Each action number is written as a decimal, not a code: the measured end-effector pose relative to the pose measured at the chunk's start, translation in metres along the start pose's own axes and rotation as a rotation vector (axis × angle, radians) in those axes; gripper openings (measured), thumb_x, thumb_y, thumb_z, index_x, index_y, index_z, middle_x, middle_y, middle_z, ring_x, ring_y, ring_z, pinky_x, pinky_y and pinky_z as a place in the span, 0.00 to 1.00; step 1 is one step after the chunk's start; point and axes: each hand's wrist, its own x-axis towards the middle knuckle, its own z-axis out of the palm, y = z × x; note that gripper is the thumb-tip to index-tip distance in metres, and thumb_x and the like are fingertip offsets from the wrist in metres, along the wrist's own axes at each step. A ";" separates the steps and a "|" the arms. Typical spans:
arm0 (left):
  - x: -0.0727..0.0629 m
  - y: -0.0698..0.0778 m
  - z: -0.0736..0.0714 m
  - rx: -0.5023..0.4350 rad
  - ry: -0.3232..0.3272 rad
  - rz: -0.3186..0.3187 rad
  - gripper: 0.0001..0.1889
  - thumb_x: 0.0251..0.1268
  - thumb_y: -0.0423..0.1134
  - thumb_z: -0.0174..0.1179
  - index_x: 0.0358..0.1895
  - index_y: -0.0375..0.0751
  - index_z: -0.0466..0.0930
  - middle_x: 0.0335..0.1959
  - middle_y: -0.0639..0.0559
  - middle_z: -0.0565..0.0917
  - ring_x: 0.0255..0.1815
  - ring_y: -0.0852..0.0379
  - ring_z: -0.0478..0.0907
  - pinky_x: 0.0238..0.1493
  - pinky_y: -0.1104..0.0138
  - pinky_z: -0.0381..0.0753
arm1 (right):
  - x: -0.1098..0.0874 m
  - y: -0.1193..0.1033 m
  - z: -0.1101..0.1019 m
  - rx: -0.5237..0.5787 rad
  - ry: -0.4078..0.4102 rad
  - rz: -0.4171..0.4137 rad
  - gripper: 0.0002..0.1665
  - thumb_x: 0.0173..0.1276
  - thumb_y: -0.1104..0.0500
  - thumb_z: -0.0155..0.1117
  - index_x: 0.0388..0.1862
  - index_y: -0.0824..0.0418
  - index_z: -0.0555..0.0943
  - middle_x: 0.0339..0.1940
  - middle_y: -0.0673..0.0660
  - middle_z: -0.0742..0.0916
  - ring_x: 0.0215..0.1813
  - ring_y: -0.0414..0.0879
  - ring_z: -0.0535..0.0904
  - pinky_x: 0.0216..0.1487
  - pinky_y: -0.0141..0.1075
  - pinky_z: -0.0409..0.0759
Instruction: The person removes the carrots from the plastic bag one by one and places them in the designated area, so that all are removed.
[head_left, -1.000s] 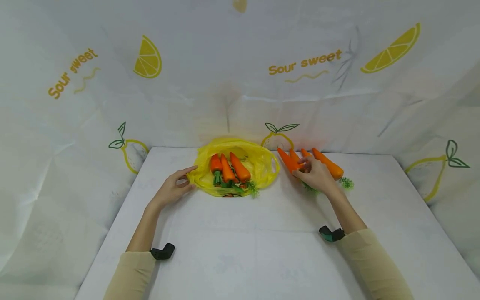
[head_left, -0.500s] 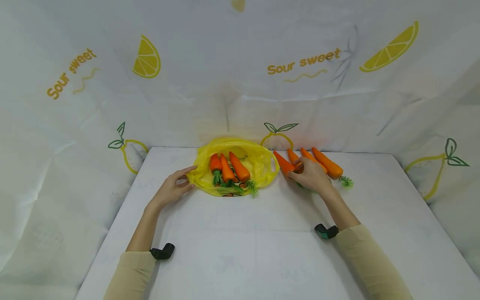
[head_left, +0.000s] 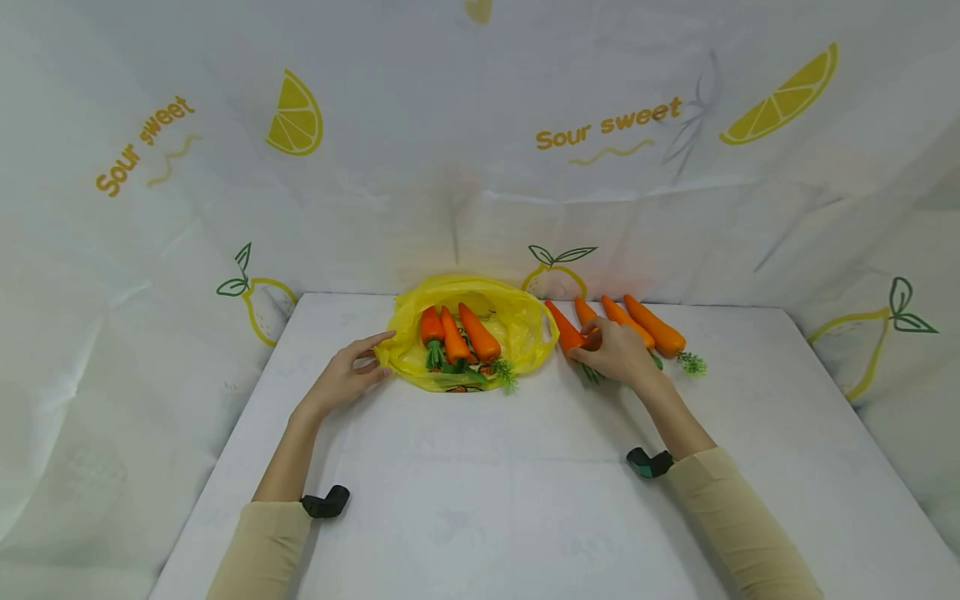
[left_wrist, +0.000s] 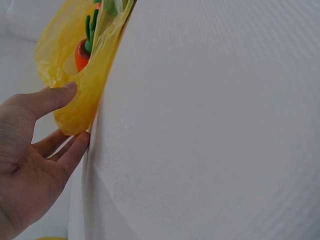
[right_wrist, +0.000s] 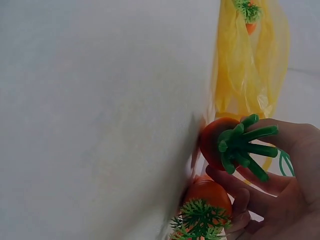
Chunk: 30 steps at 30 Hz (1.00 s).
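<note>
At the back of the table in the head view lies a yellow plastic bag (head_left: 536, 354), its mouth facing me. Inside are several carrots, one of them an orange carrot (head_left: 480, 333). My left hand (head_left: 345, 379) holds the bag's left edge, thumb on one side and fingers on the other in the left wrist view (left_wrist: 45, 150). To the bag's right, my right hand (head_left: 618, 350) grips a carrot (head_left: 564, 325) between thumb and fingers. In the right wrist view, this carrot (right_wrist: 212, 142) shows thick green stems toward the camera.
Right of my right hand, a carrot (head_left: 656, 327) with feathery leaves lies beside another carrot (head_left: 618, 312). A further carrot (head_left: 585, 312) is partly hidden behind my fingers. White lemon-print cloth (head_left: 420, 183) rises behind the white table (head_left: 480, 483).
My right hand has moved a little left with the gripped carrot, away from the other loose carrots and closer to the bag. My left hand and the bag have stayed put.
</note>
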 end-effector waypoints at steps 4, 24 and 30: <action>0.000 0.000 0.000 -0.001 0.002 -0.002 0.33 0.77 0.34 0.68 0.82 0.51 0.72 0.85 0.38 0.69 0.77 0.32 0.74 0.78 0.43 0.79 | -0.001 -0.001 -0.001 0.025 -0.005 -0.009 0.31 0.72 0.46 0.76 0.60 0.68 0.82 0.51 0.69 0.92 0.47 0.58 0.86 0.59 0.56 0.91; 0.002 -0.002 -0.001 0.008 -0.007 0.007 0.33 0.77 0.35 0.67 0.82 0.50 0.71 0.85 0.38 0.68 0.77 0.31 0.74 0.78 0.43 0.79 | -0.005 -0.006 -0.009 0.154 0.066 -0.109 0.24 0.74 0.52 0.74 0.61 0.66 0.84 0.57 0.68 0.91 0.57 0.64 0.87 0.62 0.59 0.89; 0.002 -0.002 -0.001 0.013 -0.004 0.005 0.33 0.77 0.34 0.67 0.82 0.50 0.71 0.85 0.38 0.68 0.77 0.31 0.74 0.78 0.43 0.79 | -0.006 -0.027 -0.013 0.168 0.111 -0.162 0.23 0.75 0.54 0.74 0.60 0.67 0.85 0.56 0.68 0.91 0.54 0.63 0.86 0.58 0.57 0.90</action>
